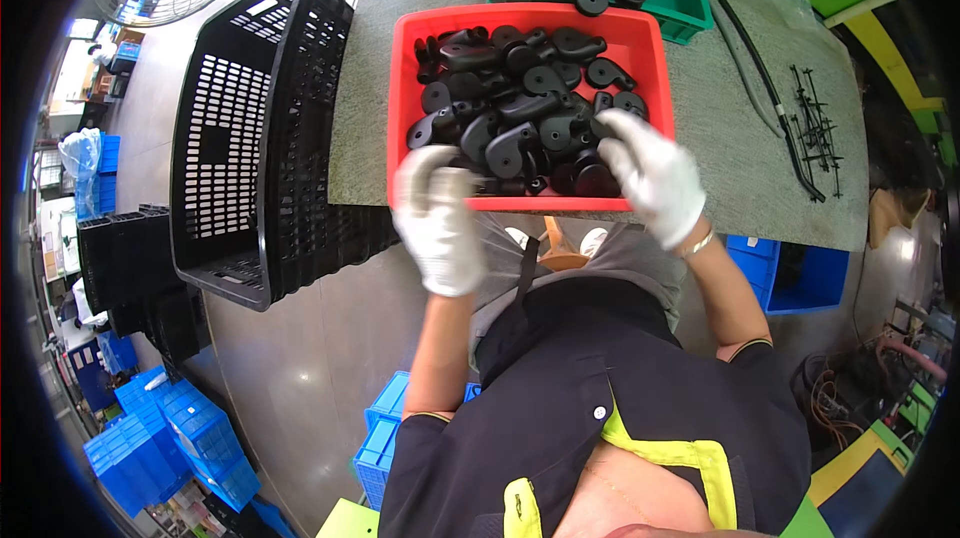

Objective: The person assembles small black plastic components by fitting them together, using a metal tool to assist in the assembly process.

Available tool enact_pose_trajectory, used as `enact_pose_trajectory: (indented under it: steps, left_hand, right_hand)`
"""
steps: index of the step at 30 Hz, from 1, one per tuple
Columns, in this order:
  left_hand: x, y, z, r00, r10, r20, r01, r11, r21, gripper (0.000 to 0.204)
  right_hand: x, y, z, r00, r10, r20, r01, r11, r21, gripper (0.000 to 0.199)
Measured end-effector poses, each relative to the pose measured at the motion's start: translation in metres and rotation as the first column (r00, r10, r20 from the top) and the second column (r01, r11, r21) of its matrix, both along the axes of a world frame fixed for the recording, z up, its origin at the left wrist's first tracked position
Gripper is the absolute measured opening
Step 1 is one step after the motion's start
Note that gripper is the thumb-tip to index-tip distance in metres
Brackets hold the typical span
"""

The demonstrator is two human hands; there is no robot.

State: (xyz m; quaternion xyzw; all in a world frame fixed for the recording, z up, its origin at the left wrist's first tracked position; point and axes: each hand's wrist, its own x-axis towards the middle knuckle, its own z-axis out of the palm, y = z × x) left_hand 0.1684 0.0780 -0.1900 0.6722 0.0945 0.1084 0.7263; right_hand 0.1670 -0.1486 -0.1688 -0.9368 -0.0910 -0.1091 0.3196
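A red bin [660, 48] in front of me holds a heap of black plastic parts [530, 108], each with a rounded disc end and a short neck. My left hand [440, 228], in a white glove, hangs over the bin's near left corner. Motion blurs its curled fingers, and I cannot make out anything in them. My right hand [655, 178], gloved too, reaches over the near right side. Its fingers and thumb are apart, close to the parts at that edge, and no part shows between them.
A green bin [690, 8] with similar black parts stands behind the red one on the grey table [745, 183]. Thin black rods [815, 128] and a black tube [750, 48] lie at right. To the left stands a black slotted crate [270, 138]. A blue bin [825, 283] sits below the table's right side.
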Motion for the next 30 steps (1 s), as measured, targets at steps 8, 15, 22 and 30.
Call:
enact_pose_trajectory:
  steps: [8,15,22,30]
  left_hand:
    - [0.074,0.181,0.021,0.781,0.468,0.413,-0.615,0.691,0.38,0.031]
    - [0.077,0.175,0.012,0.89,0.31,0.334,-0.418,0.26,0.871,0.037]
    - [-0.004,-0.009,0.015,0.951,-0.269,0.153,0.187,0.893,0.41,0.044]
    - [-0.024,-0.045,0.009,0.897,-0.432,0.095,0.39,0.873,0.292,0.041]
  right_hand:
    - [0.03,-0.057,-0.028,0.975,0.087,-0.204,-0.163,0.907,-0.388,0.034]
    - [0.027,-0.055,-0.024,0.965,0.063,-0.256,-0.078,0.996,-0.049,0.034]
    - [0.009,-0.007,0.012,0.881,0.148,-0.45,0.123,0.845,0.52,0.029]
    - [-0.009,0.018,0.013,0.889,0.193,-0.415,0.076,0.833,0.548,0.029]
